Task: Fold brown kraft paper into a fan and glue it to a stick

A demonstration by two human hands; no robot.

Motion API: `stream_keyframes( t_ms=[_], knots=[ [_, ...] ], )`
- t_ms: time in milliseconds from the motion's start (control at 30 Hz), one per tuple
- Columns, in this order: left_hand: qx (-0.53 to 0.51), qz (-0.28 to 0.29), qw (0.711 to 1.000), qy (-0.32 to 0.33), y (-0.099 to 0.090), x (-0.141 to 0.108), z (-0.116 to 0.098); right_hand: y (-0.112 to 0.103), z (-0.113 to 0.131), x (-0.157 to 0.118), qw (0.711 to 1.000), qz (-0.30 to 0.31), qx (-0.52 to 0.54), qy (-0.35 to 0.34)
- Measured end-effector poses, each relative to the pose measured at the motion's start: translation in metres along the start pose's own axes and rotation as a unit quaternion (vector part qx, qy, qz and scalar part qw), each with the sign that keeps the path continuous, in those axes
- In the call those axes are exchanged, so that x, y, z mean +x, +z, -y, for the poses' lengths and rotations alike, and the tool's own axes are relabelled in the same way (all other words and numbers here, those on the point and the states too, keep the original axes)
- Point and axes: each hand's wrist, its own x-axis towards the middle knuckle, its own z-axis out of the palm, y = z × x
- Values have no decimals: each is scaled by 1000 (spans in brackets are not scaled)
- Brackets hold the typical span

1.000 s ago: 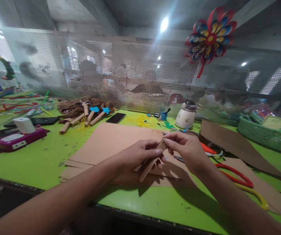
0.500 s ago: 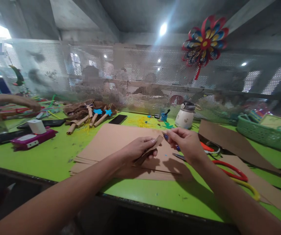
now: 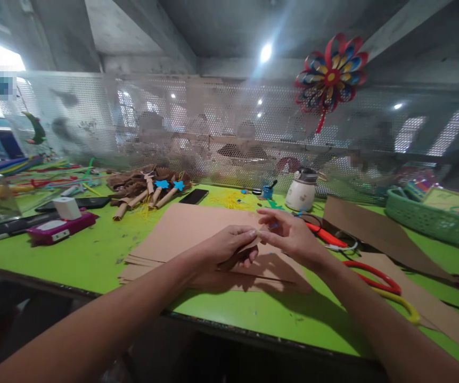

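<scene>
Near the front edge of a green desk (image 3: 229, 308), a brown paper strip (image 3: 251, 245) is held by the left hand (image 3: 229, 244); whether anything is gripped by the right hand (image 3: 293, 234) cannot be told.

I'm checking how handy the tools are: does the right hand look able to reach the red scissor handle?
Probably yes: the red scissor handle lies beside the right forearm, with its loop largely uncovered. The right hand would have to draw back from the left hand first.

Paper strip (image 3: 249, 246) tan; sheets (image 3: 201, 219) tan; tabletop (image 3: 229, 313) lime green; hanging flower (image 3: 332, 77) red, yellow, blue; basket (image 3: 433, 219) green.
</scene>
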Motion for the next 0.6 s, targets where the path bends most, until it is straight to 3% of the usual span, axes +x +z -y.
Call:
stream_keyframes(
  t_ms=[133, 300, 600],
  knots=[
    [54, -15, 998, 34, 1, 5, 4, 9, -4, 0, 999, -44, -12, 8],
    [98, 1, 994, 53, 3, 5, 2, 9, -2, 0, 998, -50, 13, 36],
    [-76, 75, 994, -22, 2, 5, 9, 4, -16, 4, 987, -47, 114, 104]
  ],
)
